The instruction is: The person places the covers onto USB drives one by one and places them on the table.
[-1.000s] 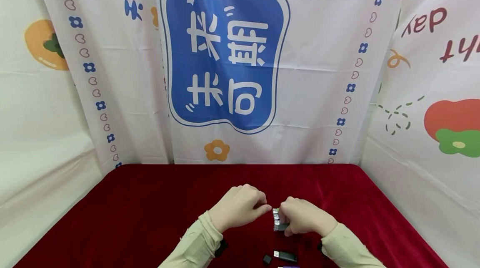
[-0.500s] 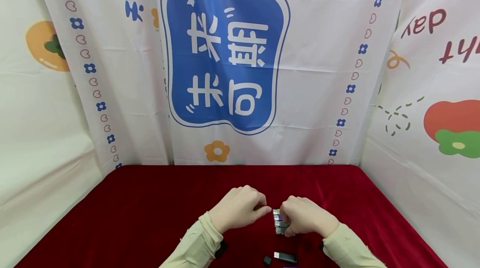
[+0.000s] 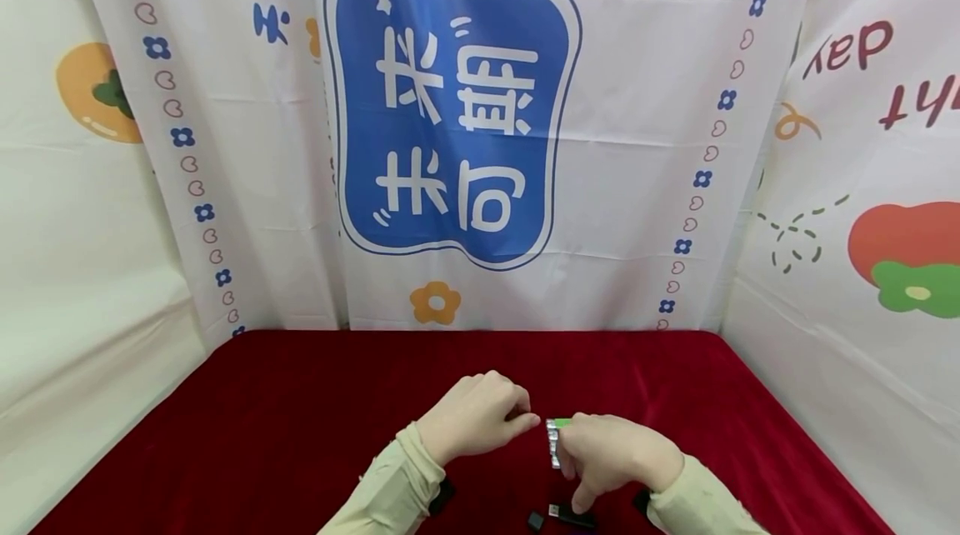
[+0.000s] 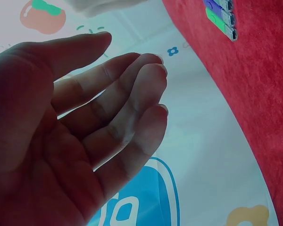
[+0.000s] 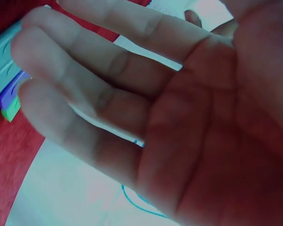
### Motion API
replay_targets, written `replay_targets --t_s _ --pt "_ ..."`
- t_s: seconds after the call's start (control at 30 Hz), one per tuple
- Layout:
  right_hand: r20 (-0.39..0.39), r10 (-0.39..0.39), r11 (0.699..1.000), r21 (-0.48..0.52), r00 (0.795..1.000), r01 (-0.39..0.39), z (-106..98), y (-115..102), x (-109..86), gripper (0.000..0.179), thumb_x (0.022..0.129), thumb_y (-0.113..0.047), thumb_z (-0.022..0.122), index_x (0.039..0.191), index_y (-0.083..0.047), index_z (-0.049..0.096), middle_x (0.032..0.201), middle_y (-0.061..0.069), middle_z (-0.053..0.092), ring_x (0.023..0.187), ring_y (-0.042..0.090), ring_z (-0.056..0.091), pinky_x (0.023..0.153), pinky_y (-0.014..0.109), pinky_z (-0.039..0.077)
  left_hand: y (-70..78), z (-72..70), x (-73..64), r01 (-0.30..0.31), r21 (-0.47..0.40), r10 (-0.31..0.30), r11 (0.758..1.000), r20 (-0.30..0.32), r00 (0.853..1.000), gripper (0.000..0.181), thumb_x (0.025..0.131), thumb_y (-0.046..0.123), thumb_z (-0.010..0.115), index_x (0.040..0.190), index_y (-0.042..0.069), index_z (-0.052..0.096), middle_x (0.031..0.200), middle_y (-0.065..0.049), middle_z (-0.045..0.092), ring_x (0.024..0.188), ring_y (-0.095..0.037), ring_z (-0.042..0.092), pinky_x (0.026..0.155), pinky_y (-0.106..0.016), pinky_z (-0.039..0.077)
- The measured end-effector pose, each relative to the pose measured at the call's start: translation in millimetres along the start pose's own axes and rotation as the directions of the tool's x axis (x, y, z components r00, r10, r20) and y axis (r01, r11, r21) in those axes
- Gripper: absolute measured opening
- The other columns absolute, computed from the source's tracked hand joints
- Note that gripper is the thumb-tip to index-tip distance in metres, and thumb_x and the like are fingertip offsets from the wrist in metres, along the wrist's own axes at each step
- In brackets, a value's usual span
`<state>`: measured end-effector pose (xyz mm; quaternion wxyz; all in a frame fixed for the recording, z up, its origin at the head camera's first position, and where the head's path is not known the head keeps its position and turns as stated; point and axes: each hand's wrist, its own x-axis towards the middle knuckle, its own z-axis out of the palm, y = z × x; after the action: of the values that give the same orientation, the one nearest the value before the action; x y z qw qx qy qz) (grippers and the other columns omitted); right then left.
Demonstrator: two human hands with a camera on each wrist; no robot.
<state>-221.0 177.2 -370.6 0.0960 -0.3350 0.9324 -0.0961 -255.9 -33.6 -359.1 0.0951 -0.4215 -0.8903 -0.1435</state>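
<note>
On the red cloth lies a row of several USB sticks [image 3: 553, 445], side by side, metal plugs toward the left. A green stick [image 4: 218, 22] ends the row on the far side, beside a purple one [image 4: 222, 10]; grey-teal ones [image 5: 3, 61] lie nearer the body. My right hand [image 3: 618, 453] hangs over the row, its long fingers gently bent and covering most of it. Its thumb reaches down to a black USB stick [image 3: 558, 512] lying apart; whether it touches cannot be told. My left hand [image 3: 476, 414], loosely curved and holding nothing, hovers left of the row.
A small black cap [image 3: 535, 521] lies left of the black USB stick. The red cloth [image 3: 322, 418] covers the table, and printed white curtains [image 3: 630, 152] enclose it at the back and both sides.
My right hand has left its grip at the row's near end and spread its thumb toward the black stick. The row has shifted slightly toward me. My left hand has barely moved.
</note>
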Motion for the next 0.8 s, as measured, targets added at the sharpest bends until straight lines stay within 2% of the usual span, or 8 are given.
replay_targets --t_s 0.2,0.37,0.8 --pt "0.019 -0.02 1.0 -0.021 1.0 0.021 7.9 -4.3 2.4 0.033 0.063 -0.017 0.093 0.064 -0.02 0.06 0.062 -0.016 0.05 0.059 0.001 0.045 0.054 0.02 0.042 -0.7 0.0 -1.0 -0.001 -0.011 0.001 1.0 0.004 1.0 0.012 0.092 0.028 0.072 0.084 0.02 0.075 0.065 0.019 0.055 0.052 0.002 0.046 0.048 -0.014 0.041" --pt "0.038 -0.006 1.0 -0.025 0.999 0.006 11.5 -4.7 3.0 0.034 0.064 -0.018 0.093 0.065 -0.02 0.06 0.06 -0.016 0.048 0.056 0.003 0.045 0.052 0.022 0.042 -1.0 0.9 -1.0 0.008 -0.014 -0.008 1.0 0.021 1.0 0.012 0.092 0.028 0.071 0.084 0.02 0.075 0.064 0.019 0.054 0.051 0.002 0.046 0.048 -0.015 0.041" --pt "0.034 0.013 0.986 -0.168 0.999 -0.007 28.2 -8.3 12.5 0.042 0.059 -0.017 0.094 0.063 -0.022 0.053 0.06 -0.015 0.044 0.056 0.001 0.042 0.052 0.021 0.04 -0.4 2.8 -0.4 0.005 -0.003 -0.005 1.0 0.027 1.0 0.014 0.093 0.027 0.071 0.081 0.021 0.074 0.06 0.019 0.049 0.049 0.001 0.044 0.047 -0.015 0.04"
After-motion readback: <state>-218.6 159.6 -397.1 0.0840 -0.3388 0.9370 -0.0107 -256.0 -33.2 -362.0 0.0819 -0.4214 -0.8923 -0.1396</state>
